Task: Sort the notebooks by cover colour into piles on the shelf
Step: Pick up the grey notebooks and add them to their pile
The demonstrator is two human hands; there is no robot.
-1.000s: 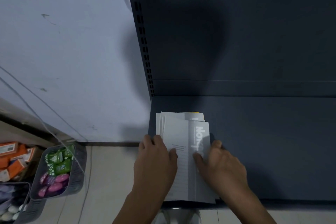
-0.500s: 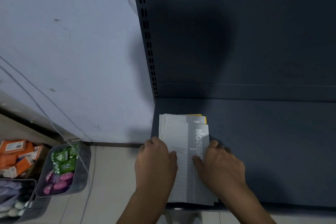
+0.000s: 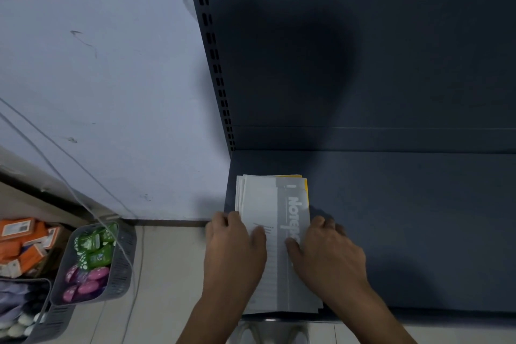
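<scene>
Notebook stack (image 3: 268,204) is lying between both hands, long axis running straight ahead of them, left hand (image 3: 234,254) gripping its left edge, right hand (image 3: 328,255) gripping its right, equally near.

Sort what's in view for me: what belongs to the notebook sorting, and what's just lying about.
Job: stack of white-and-grey paper notebooks; yellow-covered notebook lower in it; dark grey metal shelf; left hand and right hand, gripping the stack's sides.
Lying about: grey plastic basket of green and pink packets; orange cardboard boxes.
</scene>
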